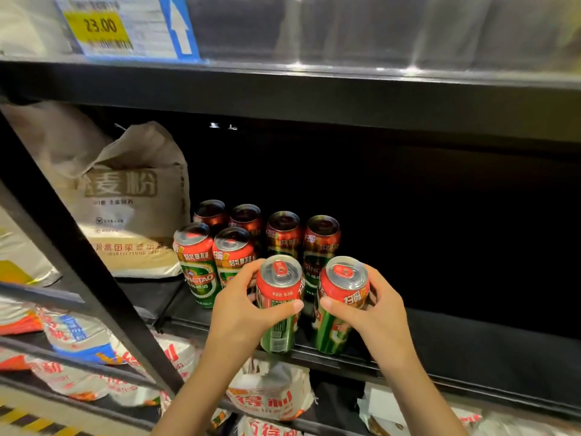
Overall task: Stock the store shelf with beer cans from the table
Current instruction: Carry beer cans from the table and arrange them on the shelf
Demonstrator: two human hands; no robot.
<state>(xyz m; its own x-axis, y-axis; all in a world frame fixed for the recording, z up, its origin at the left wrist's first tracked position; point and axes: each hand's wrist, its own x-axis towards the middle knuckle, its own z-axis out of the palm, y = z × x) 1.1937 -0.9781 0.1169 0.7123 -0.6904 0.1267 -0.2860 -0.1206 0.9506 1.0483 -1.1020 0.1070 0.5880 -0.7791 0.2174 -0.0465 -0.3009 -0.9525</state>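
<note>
My left hand (pixel 240 309) grips a red and green beer can (pixel 278 305) by its side. My right hand (pixel 375 309) grips a second can of the same kind (pixel 341 305) right beside it. Both cans are upright at the front edge of the black shelf (pixel 471 347), their bases at the lip. Behind them several matching cans (pixel 229 256) stand in rows on the shelf, the back ones in shadow.
A tan flour sack (pixel 135 199) leans at the shelf's left end, touching the cans' left side. A black diagonal brace (pixel 78 256) crosses at left. The shelf to the right of the cans is dark and bare. Bagged goods (pixel 270 394) fill the shelf below. A price tag (pixel 100 26) hangs above.
</note>
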